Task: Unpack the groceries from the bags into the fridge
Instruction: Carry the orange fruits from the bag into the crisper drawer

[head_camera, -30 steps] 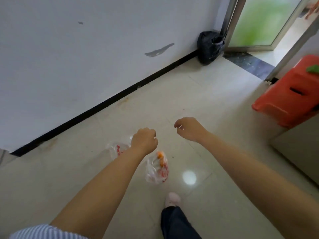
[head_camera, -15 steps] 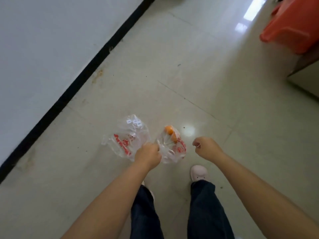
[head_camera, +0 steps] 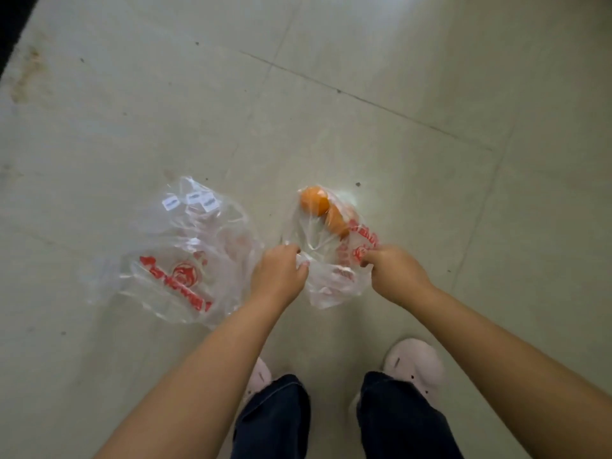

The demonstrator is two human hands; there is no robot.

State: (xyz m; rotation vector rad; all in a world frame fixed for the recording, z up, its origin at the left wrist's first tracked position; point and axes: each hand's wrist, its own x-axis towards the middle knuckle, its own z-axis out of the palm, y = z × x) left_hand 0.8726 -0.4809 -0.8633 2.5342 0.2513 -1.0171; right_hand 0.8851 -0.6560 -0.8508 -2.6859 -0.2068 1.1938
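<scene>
Two clear plastic bags with red print lie on the tiled floor. The right bag [head_camera: 326, 276] holds two oranges [head_camera: 316, 200] at its far end. My left hand [head_camera: 280, 271] grips the left edge of this bag's mouth. On the opposite edge my right hand [head_camera: 394, 271] is closed on the plastic. The left bag [head_camera: 178, 260] lies flat beside my left hand, with small white labels near its far end; nothing solid shows inside it. The fridge is out of view.
Pale floor tiles [head_camera: 430, 160] spread all around. My two feet in light slippers [head_camera: 414, 362] and dark trousers stand just behind the bags. A dark skirting strip [head_camera: 13, 24] shows at the top left corner.
The view has tilted down and closer to the floor. Both hands have dropped to the right bag: the left keeps its hold and the right hand has now taken the other edge.
</scene>
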